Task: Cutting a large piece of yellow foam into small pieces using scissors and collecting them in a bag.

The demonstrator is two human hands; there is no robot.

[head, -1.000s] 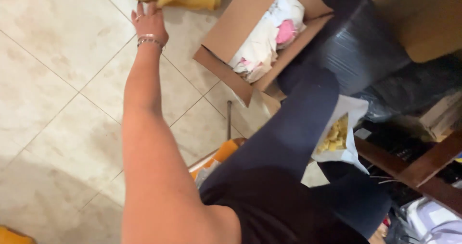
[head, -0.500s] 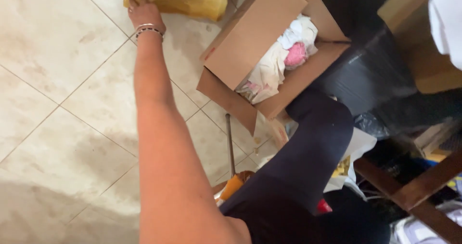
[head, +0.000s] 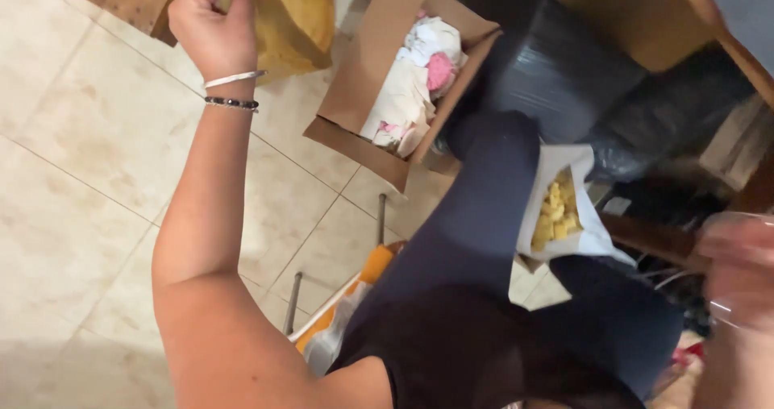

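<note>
Left hand (head: 211,24) — crinkly yellow bag (head: 294,18), perhaps.

The left hand (head: 211,30) now grips the yellow bag (head: 294,18), which it only reached toward before. A blurred right hand (head: 738,268) enters at the right edge.

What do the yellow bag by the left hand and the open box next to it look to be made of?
The yellow bag, which the left hand touches, looks like matte cloth or woven fabric: it sags in soft folds, though blur leaves this open. The box is plain brown cardboard, with flat stiff flaps and a dull finish.
</note>
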